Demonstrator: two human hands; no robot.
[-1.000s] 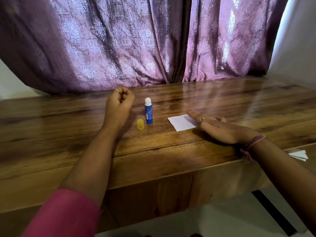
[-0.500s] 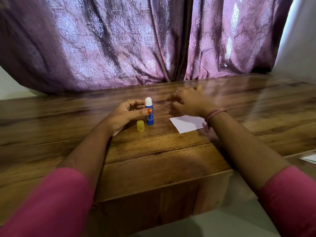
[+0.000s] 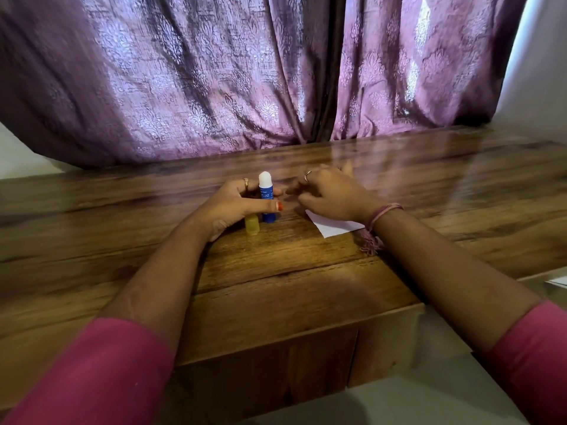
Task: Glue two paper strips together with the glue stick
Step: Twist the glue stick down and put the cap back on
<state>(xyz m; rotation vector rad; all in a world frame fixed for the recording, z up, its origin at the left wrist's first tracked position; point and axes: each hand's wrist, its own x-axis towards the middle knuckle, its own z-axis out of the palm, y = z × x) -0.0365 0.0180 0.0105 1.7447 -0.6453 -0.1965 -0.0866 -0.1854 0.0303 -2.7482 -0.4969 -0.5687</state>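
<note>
A blue glue stick [image 3: 266, 194] with its white tip bared stands upright on the wooden table [image 3: 276, 271]. My left hand [image 3: 230, 207] grips it, thumb across the front and fingers behind. Its yellow cap [image 3: 252, 226] stands on the table just in front of the stick, below my thumb. A white paper piece [image 3: 333, 229] lies flat to the right. My right hand [image 3: 333, 194] hovers over the paper's far end, its blurred fingers loosely curled and reaching left toward the stick, holding nothing that I can see.
A purple curtain [image 3: 245, 81] hangs along the table's far edge. More white paper [image 3: 559, 282] shows at the right border, past the table's front corner. A pink thread band circles my right wrist.
My left hand has closed around the glue stick. My right hand left the paper, swung up and left, and now sits close beside the stick.
</note>
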